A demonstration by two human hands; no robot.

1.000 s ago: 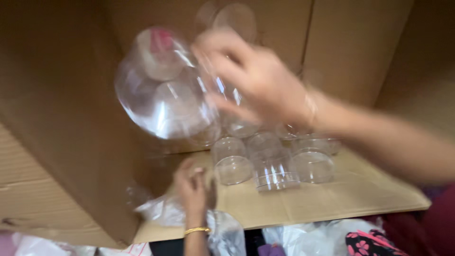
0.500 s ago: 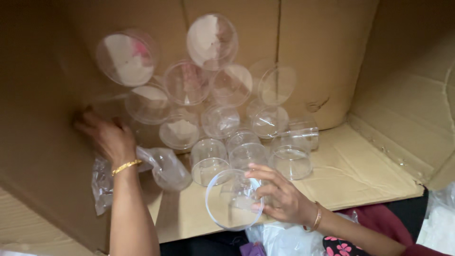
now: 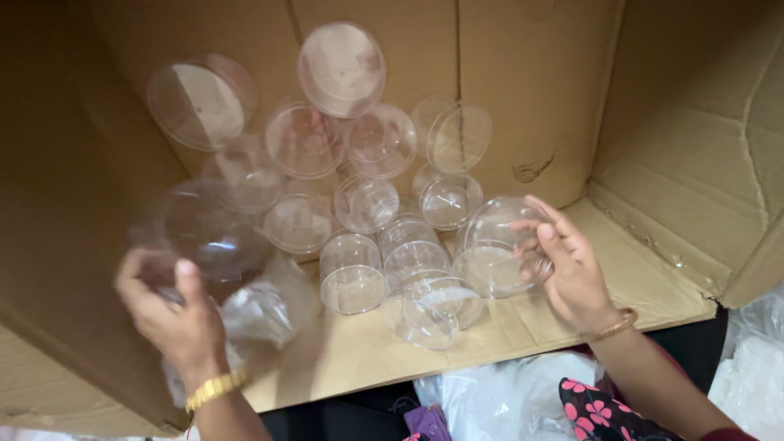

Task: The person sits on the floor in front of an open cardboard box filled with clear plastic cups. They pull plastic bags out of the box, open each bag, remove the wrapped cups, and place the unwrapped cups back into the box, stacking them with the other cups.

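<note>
Inside a large cardboard box point(image 3: 670, 163) lying on its side, several clear plastic round containers point(image 3: 351, 269) are stacked in rows against the back wall. My left hand point(image 3: 175, 314), with a gold bracelet, grips one clear container point(image 3: 204, 233) at the left of the box, above a crumpled clear plastic bag point(image 3: 261, 310). My right hand point(image 3: 572, 269), also wearing a bangle, holds another clear container point(image 3: 498, 245) at the right end of the front row, resting on the box floor.
One container point(image 3: 429, 314) lies tipped at the front of the box floor. Clear plastic bags point(image 3: 506, 400) and a dark floral-patterned cloth point(image 3: 604, 408) lie below the box's front edge. More plastic wrap point(image 3: 755, 367) sits at the right.
My left hand has drawn back from the box's left wall and now grips a container. My right hand moved its container up and right, setting it at the end of the front row.
</note>
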